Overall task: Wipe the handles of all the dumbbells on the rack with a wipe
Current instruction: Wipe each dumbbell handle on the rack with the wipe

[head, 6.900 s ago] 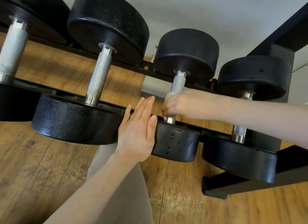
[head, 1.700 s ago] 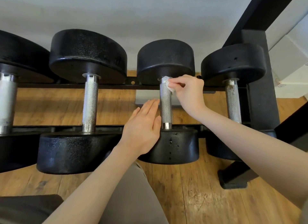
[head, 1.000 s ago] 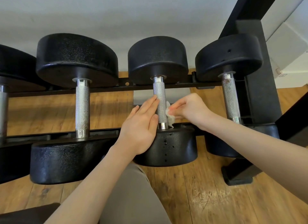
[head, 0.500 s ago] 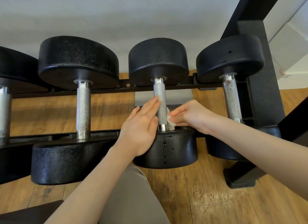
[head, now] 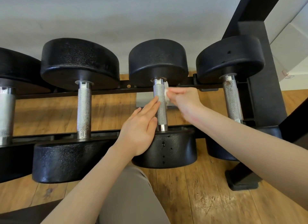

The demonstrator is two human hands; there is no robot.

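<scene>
Several black dumbbells with knurled steel handles lie across a black rack [head: 106, 92]. My right hand [head: 184, 98] pinches a small white wipe [head: 166, 94] against the right side of the third dumbbell's handle [head: 160, 107], near its far end. My left hand [head: 141, 125] lies flat with straight fingers against the left side of that handle and the near weight head [head: 166, 148]. To the left is a larger dumbbell's handle [head: 83, 109]; to the right, a smaller dumbbell's handle [head: 231, 100] with rusty spots near its far end.
The rack's black upright post [head: 261, 77] and foot [head: 241, 182] stand at the right. A wooden floor [head: 200, 198] lies under the rack, a pale wall behind it. My leg in beige trousers [head: 131, 198] is below my arms. Another dumbbell's handle [head: 5, 113] shows at the far left.
My right hand has slid the wipe up the third handle from its near end to its far end. My left hand has stayed flat beside the handle.
</scene>
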